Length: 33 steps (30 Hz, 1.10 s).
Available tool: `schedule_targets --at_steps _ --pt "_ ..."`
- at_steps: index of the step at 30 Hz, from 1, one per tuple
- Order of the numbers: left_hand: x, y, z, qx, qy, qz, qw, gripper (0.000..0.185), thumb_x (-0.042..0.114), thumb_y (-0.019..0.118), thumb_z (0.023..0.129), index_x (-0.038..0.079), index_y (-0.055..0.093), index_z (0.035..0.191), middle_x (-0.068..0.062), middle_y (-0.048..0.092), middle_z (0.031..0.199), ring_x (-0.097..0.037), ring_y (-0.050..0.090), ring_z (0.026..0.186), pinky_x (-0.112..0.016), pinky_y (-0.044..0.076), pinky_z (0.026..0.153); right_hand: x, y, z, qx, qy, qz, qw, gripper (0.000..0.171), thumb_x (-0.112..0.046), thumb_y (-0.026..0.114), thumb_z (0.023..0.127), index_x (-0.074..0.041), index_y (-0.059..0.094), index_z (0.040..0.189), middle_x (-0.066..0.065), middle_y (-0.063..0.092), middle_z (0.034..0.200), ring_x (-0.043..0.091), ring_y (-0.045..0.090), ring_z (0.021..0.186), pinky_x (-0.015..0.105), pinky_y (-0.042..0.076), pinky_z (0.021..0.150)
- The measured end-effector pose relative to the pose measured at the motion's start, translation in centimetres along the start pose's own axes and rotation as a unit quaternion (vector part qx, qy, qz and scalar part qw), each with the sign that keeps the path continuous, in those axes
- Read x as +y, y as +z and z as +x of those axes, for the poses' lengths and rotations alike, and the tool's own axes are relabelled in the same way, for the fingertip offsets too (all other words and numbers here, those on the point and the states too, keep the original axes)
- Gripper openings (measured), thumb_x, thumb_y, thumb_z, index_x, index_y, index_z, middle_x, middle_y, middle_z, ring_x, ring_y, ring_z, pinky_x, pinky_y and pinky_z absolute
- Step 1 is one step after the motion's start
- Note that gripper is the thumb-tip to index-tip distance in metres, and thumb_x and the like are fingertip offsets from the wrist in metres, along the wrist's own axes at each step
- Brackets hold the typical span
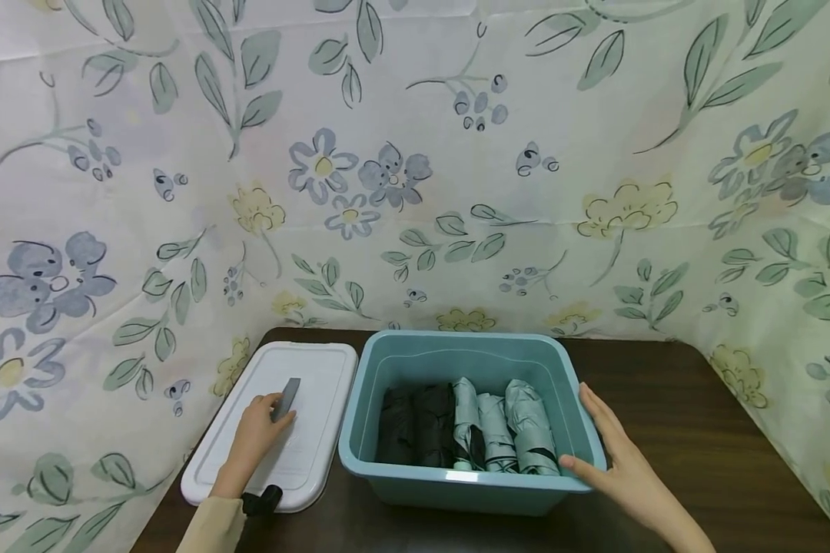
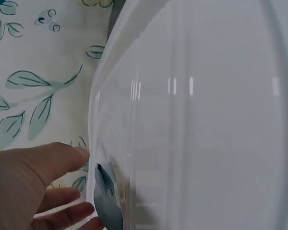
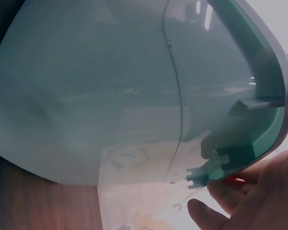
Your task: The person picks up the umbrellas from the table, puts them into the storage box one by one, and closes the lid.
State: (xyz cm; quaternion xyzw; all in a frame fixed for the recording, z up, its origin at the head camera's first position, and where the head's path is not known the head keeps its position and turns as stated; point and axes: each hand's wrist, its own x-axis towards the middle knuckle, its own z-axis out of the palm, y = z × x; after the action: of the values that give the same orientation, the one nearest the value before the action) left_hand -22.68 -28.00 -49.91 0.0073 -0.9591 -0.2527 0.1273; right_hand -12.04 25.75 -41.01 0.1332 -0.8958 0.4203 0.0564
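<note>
We're over a dark wooden bench (image 1: 664, 399) hemmed in by a floral cloth backdrop (image 1: 415, 153) on three sides. In the middle sits a teal plastic bin (image 1: 456, 361), and inside it we see folded umbrellas packed side by side: black ones (image 1: 418, 426) on the left, pale green ones (image 1: 508, 426) on the right. Just beside the bin, on its left, a white lid (image 1: 318, 399) lies flat on the bench, its far edge close to the cloth.

Now the fingers. Our left hand (image 1: 256, 434) rests on top of the lid, with a small grey object (image 1: 287, 398) pinched between thumb and fingers against the lid's surface; what that object is we cannot tell. From the left wrist view the thumb (image 2: 53, 160) and fingertips meet at the lid's edge (image 2: 93, 143).

Our right hand (image 1: 619, 461) lies against the bin's right rim, fingers straight and relaxed, thumb on the near corner, nothing gripped. The right wrist view shows the rim's underside (image 3: 249, 124) just above those fingers (image 3: 206, 213).

Both forearms reach in from the near edge, left sleeve (image 1: 214, 526) beige.
</note>
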Motion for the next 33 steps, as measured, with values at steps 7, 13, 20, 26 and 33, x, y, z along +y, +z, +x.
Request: schedule_targets --at_steps 7,13,20,26,33 --pt "-0.2 -0.1 0.6 -0.021 -0.034 0.016 0.9991 0.051 0.018 0.068 0.08 -0.016 0.053 0.115 -0.032 0.055 0.098 -0.041 0.058 0.083 -0.051 0.046 0.073 0.1 0.3 -0.2 0.002 0.001 0.0 1.0 0.098 -0.018 0.072 0.08 -0.032 0.004 0.149 0.012 0.009 0.154 0.04 0.024 0.128 0.063 0.036 0.083" --pt "0.1 -0.2 1.0 -0.024 -0.034 0.032 0.9986 0.048 0.016 0.067 0.08 -0.018 0.054 0.112 -0.031 0.058 0.093 -0.041 0.058 0.081 -0.05 0.046 0.073 0.2 0.2 -0.1 0.0 0.004 -0.008 1.0 0.096 -0.021 0.071 0.081 -0.031 0.004 0.149 0.016 0.01 0.153 0.042 0.026 0.126 0.064 0.037 0.083" --pt "0.3 -0.2 1.5 -0.043 -0.051 0.05 0.9965 0.044 0.019 0.065 0.082 -0.016 0.057 0.107 -0.03 0.058 0.092 -0.037 0.058 0.075 -0.048 0.047 0.067 0.3 0.2 -0.1 -0.001 0.007 -0.01 1.0 0.095 -0.021 0.069 0.083 -0.032 0.003 0.149 0.016 0.01 0.152 0.04 0.029 0.124 0.062 0.038 0.082" --pt "0.1 0.0 2.0 -0.044 -0.051 0.062 0.9958 0.036 0.02 0.062 0.081 -0.012 0.058 0.097 -0.023 0.058 0.081 -0.029 0.056 0.064 -0.043 0.045 0.057 0.3 0.2 0.0 -0.002 0.006 -0.015 1.0 0.095 -0.022 0.07 0.082 -0.032 0.004 0.149 0.013 0.011 0.153 0.038 0.028 0.124 0.061 0.037 0.084" --pt "-0.3 0.1 2.1 -0.053 -0.051 0.067 0.995 0.03 0.018 0.06 0.08 -0.01 0.057 0.092 -0.018 0.056 0.075 -0.025 0.051 0.059 -0.038 0.041 0.051 0.4 0.2 0.0 -0.001 0.006 -0.022 1.0 0.094 -0.023 0.07 0.082 -0.029 0.005 0.15 0.016 0.012 0.152 0.038 0.03 0.124 0.061 0.039 0.082"
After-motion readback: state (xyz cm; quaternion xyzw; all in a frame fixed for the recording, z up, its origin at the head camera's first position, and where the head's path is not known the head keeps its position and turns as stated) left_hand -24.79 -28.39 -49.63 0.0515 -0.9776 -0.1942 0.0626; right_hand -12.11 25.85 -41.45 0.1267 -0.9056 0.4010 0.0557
